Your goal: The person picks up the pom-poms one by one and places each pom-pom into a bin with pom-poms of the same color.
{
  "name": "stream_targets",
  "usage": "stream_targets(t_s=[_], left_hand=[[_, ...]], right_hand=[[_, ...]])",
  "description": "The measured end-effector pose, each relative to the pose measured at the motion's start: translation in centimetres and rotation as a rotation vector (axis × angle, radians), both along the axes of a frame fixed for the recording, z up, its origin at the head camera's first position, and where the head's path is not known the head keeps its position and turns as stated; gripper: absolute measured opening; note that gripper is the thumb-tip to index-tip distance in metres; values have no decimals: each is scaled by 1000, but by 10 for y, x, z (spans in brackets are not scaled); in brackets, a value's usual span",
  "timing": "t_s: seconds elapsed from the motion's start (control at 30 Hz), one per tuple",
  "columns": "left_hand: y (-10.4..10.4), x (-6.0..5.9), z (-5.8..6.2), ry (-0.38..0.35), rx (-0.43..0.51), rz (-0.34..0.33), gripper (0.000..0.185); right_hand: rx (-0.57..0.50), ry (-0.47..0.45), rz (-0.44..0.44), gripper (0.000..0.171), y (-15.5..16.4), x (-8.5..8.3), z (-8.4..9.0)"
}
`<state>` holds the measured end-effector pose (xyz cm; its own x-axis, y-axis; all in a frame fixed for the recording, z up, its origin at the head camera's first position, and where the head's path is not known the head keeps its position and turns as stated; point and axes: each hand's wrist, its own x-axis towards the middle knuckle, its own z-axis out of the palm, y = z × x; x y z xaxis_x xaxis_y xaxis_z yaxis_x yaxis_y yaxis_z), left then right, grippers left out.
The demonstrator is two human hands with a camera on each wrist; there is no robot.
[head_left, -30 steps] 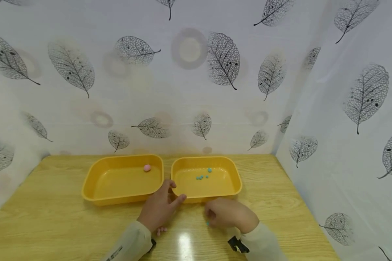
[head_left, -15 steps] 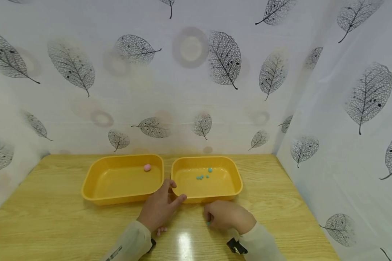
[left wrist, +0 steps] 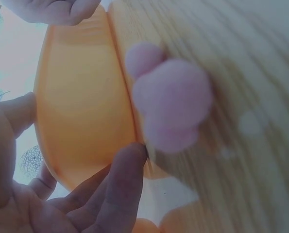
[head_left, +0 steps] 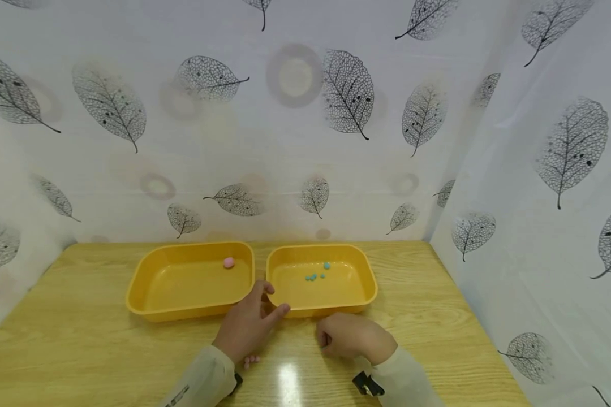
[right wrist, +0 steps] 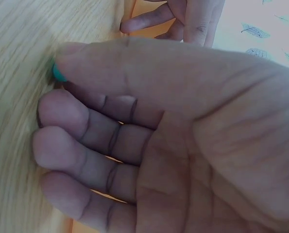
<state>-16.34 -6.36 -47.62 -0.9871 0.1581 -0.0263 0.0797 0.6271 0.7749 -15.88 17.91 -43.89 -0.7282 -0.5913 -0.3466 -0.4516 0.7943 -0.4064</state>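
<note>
- Pink pompoms (left wrist: 171, 104): on the wooden table (head_left: 81, 350), beneath the left hand's wrist.
- Right hand (head_left: 353, 337): fingers curled, thumb tip pinching a teal bead (right wrist: 58, 73) against the table.
- Left hand (head_left: 249, 322): fingers relaxed, touching the near rim of the right yellow tray (head_left: 336, 308).
- Beyond: teal beads (head_left: 313, 276) inside that tray; left yellow tray (head_left: 147, 282) holding one pink ball (head_left: 228, 262).
</note>
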Motion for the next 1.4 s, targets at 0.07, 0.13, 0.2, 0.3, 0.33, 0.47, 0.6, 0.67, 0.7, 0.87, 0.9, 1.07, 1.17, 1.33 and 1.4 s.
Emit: stream_targets(t_s=[0.07,0.13,0.2,0.3,0.33,0.47,0.6,0.67,0.7,0.87,0.9,1.07,1.17,1.33,1.4], left_hand=[[0,0,0,4,1,-1,54],[0,0,1,6,3,-3,54],[0,0,1,2,4,-4,54],[0,0,1,-5,6,-3,54],[0,0,1,-8,8,-2,54],[0,1,1,-13,6,3,55],[0,2,1,-7,-2,6,54],[1,2,1,-3,-4,5,54],[1,2,2,-2,-4,5,55],[0,2,2,1,-1,0,55],[0,2,2,1,1,-1,55],[1,2,2,4,7,-5,53],[1,2,2,4,4,-4,53],[1,2,2,5,2,-3,53],[1,2,2,7,3,-2,54]], right_hand=[[3,6,5,16,0,0,0],[5,12,11,18,1,0,0],[7,19,17,21,1,0,0],[12,28,29,24,1,-1,-1],[14,29,31,24,1,-1,-2],[30,30,30,25,1,-1,-3],[37,22,23,24,1,0,-2],[39,20,20,24,1,0,-2],[39,18,18,24,1,0,-1],[37,8,4,24,1,1,0],[35,7,2,24,1,1,0],[34,20,10,25,0,2,0],[47,20,12,25,1,2,-1],[60,7,6,22,1,1,-1],[48,10,10,23,1,0,0]])
